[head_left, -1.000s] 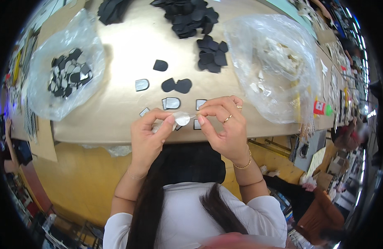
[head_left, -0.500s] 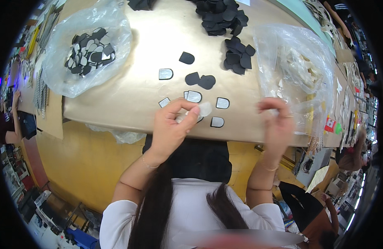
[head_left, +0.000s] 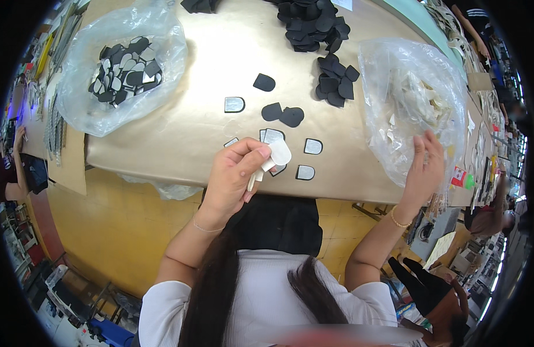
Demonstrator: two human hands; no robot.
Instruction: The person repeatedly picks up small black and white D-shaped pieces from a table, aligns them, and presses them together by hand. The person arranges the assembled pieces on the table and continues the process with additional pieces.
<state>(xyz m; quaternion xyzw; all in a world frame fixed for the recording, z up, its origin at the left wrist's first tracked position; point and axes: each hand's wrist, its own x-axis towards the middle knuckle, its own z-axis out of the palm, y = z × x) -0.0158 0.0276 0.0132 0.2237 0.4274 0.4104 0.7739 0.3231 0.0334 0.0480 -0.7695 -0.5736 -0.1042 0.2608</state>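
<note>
My left hand (head_left: 231,173): centre of frame, pinched on rounded white pieces (head_left: 282,152)
My right hand (head_left: 426,165): right of frame, fingers parted, by the clear plastic bag (head_left: 378,87)

Shirt: my white top (head_left: 272,286), finely ribbed across the chest
Sleeves: short, white, loose, ending above my elbows
Left bracelet: a very thin, pale chain (head_left: 206,229) round my wrist
Right bracelet: a thicker, gold-coloured chain (head_left: 401,223)
Hair: long, dark, straight, one thick lock (head_left: 209,283) and a thinner one (head_left: 317,289) down my front
Lap: black cloth (head_left: 272,225), cut unclear
Grip: bare-fingered, my left hand (head_left: 233,170) and right hand (head_left: 424,165) alike
</note>
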